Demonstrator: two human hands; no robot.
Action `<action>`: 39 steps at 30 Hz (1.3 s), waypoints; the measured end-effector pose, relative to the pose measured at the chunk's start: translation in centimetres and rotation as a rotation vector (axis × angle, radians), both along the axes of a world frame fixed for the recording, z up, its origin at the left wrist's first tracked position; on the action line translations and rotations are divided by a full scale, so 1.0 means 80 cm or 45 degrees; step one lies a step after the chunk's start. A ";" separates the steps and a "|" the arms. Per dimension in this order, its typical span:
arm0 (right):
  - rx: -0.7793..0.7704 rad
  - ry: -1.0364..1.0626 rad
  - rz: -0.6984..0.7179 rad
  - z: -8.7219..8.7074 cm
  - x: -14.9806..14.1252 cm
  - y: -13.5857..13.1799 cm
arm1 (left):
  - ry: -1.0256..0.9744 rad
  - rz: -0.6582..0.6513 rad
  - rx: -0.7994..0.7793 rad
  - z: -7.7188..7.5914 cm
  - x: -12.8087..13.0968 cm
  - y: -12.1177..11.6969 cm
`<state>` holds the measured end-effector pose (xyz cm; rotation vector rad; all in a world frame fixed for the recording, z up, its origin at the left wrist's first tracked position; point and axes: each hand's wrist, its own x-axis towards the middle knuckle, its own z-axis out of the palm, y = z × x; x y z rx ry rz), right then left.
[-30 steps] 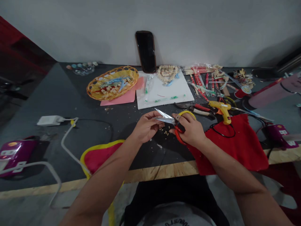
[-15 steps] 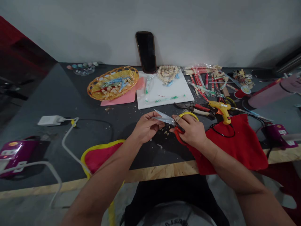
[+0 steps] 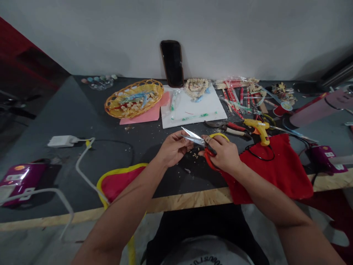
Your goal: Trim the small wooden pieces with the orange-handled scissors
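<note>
My right hand [image 3: 224, 151] grips a pair of scissors [image 3: 195, 138] by its red and yellow handles. The blades are parted and point left toward my left hand [image 3: 175, 148]. My left hand is closed in a pinch right by the blade tips; whatever sits between its fingertips is too small to make out. Small pale scraps [image 3: 196, 154] lie on the dark table below the scissors. Behind my hands is a white board [image 3: 193, 110] bearing a heart-shaped piece of pale bits [image 3: 196, 88].
A yellow basket [image 3: 110, 110] with small pieces stands back left, near a leaning phone [image 3: 172, 62]. Pruning shears [image 3: 234, 129], a yellow glue gun [image 3: 259, 129] and a red cloth [image 3: 275, 173] lie to the right. A white charger [image 3: 63, 141] and its cable lie left.
The view has shifted slightly. Both hands stay in nearly the same place, and the scissors' blades remain parted beside my left fingertips.
</note>
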<state>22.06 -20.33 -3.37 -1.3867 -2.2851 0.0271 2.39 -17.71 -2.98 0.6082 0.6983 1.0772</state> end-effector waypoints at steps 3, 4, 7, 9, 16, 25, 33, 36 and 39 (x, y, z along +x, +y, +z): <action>-0.002 -0.031 -0.004 0.000 0.001 0.001 | 0.057 0.021 0.009 -0.002 0.000 0.000; -0.008 -0.044 -0.004 0.000 0.001 0.002 | 0.081 0.020 0.006 -0.002 0.000 0.000; -0.034 -0.065 0.017 0.002 0.002 0.004 | 0.164 0.008 -0.027 -0.003 -0.002 0.001; -0.053 -0.061 0.042 0.002 0.004 0.004 | 0.190 0.006 -0.047 -0.005 -0.002 0.001; -0.079 0.048 0.079 -0.001 0.005 0.002 | 0.147 -0.012 -0.015 -0.008 -0.004 0.001; -0.118 0.440 -0.077 -0.007 0.017 0.020 | 0.477 -0.049 0.239 -0.005 -0.015 0.007; -0.159 0.534 -0.014 -0.006 0.017 0.021 | 1.654 -0.228 1.101 -0.011 -0.043 0.024; -0.168 0.541 -0.015 -0.007 0.016 0.021 | 1.733 -0.293 1.164 -0.010 -0.043 0.024; -0.175 0.560 0.000 -0.009 0.017 0.022 | 1.809 -0.292 1.151 -0.008 -0.045 0.025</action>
